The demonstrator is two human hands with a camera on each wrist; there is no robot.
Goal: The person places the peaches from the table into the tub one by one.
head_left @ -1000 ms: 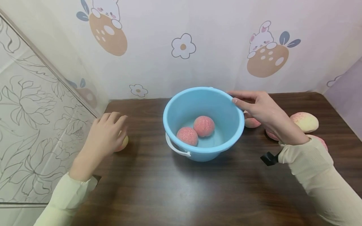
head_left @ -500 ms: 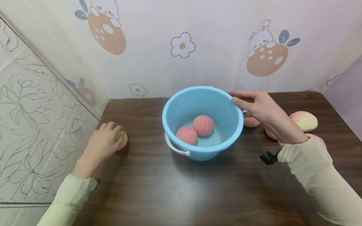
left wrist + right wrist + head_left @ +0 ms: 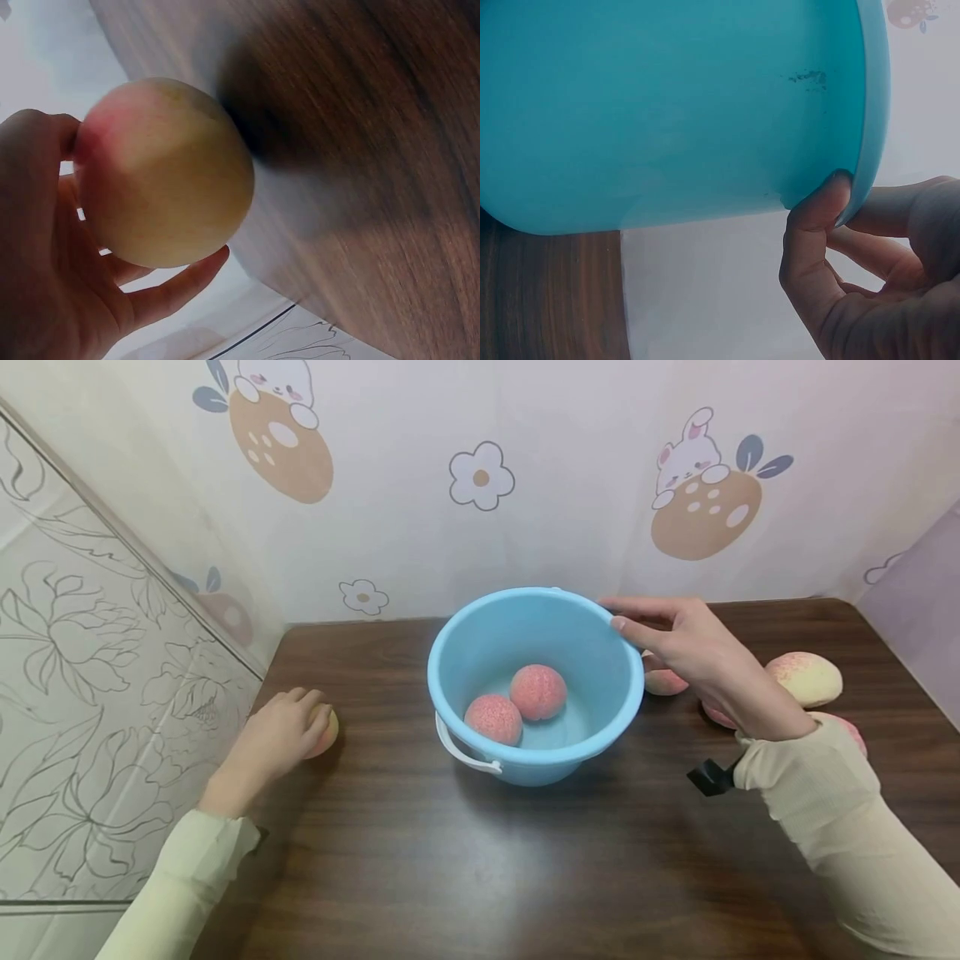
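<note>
Peach (image 3: 165, 176) gripped by left hand (image 3: 279, 735), well left of blue bucket (image 3: 525, 627); rim (image 3: 540, 756) pinched by right hand (image 3: 693, 652), two pink peaches (image 3: 538, 692) inside.

On the tabletop (image 3: 382, 835), a bucket (image 3: 536, 772) stands before the wall (image 3: 570, 518), two peaches (image 3: 493, 720) side by side inside. Left of the bucket, my left fingers (image 3: 176, 292) hold another peach (image 3: 165, 180); my right fingers (image 3: 648, 605) grip its right rim, with loose peaches (image 3: 808, 679) farther right.
</note>
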